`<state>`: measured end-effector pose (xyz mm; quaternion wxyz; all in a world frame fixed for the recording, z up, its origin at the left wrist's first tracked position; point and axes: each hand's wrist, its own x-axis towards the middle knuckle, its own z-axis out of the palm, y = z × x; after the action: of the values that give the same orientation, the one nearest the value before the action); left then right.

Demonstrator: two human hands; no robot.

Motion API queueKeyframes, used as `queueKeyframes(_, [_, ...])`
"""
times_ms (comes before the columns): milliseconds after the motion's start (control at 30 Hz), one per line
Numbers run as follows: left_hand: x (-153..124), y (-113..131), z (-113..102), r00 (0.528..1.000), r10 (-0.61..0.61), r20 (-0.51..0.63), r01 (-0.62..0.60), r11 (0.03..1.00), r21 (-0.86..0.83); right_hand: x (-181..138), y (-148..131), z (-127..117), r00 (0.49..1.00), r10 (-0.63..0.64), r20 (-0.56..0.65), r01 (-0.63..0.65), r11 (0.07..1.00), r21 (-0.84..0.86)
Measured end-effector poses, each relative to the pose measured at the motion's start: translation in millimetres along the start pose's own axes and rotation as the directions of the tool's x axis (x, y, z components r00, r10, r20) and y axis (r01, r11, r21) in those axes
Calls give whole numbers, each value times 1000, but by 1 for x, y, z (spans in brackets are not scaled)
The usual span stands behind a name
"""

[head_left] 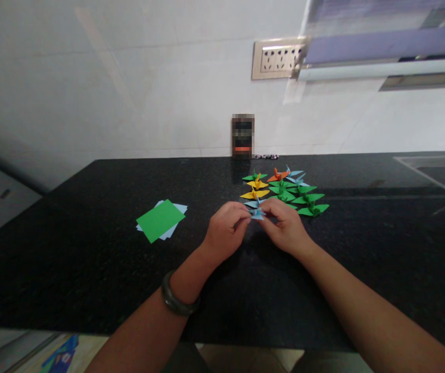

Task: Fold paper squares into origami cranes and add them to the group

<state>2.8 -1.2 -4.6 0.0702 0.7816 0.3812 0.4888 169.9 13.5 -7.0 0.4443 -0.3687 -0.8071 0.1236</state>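
Between my hands is a light blue paper crane (257,213), at the near end of the left row of cranes. My left hand (228,228) pinches its left side with thumb and forefinger. On the other side my right hand (286,225) pinches it the same way, partly hiding cranes behind. Just beyond stand yellow paper cranes (255,194) and another light blue one, mostly covered by my fingers. Several green paper cranes (313,209) fill the rows to the right. An orange paper crane (278,176) is near the back, beside light blue ones.
A stack of paper sheets (160,220), green on top and pale blue below, lies left on the black countertop (90,269). A dark box (243,135), blurred, stands against the wall near a beaded string (267,156). A socket panel (278,58) is above.
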Motion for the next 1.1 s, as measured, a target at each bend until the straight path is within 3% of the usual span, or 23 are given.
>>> queueKeyframes(100, [-1,-3,3,978,-209,9,208,969,-132,-1,-1,5,990,143,12,-143,975,168])
queueKeyframes(233, [-1,-3,6,852,-500,153,518,766,-379,0,-4,11,947,311,86,-308,791,529])
queueKeyframes(400, [0,1,9,770,-576,273,611,546,-573,2,-6,11,867,449,216,-468,585,662])
queueKeyframes(467, [0,3,10,733,-607,307,638,457,-620,2,-5,10,844,492,214,-501,578,644])
queueKeyframes(600, [0,7,12,674,-639,370,666,310,-678,1,-4,9,840,505,201,-524,654,546])
queueKeyframes(700, [0,7,13,668,-627,401,687,312,-656,0,-3,10,856,467,221,-511,701,498])
queueKeyframes(867, [-3,5,14,644,-682,346,691,324,-646,0,-4,9,860,448,246,-509,717,476])
queueKeyframes(1100, [0,9,11,667,-688,287,663,372,-650,2,-7,5,809,452,376,-587,574,571])
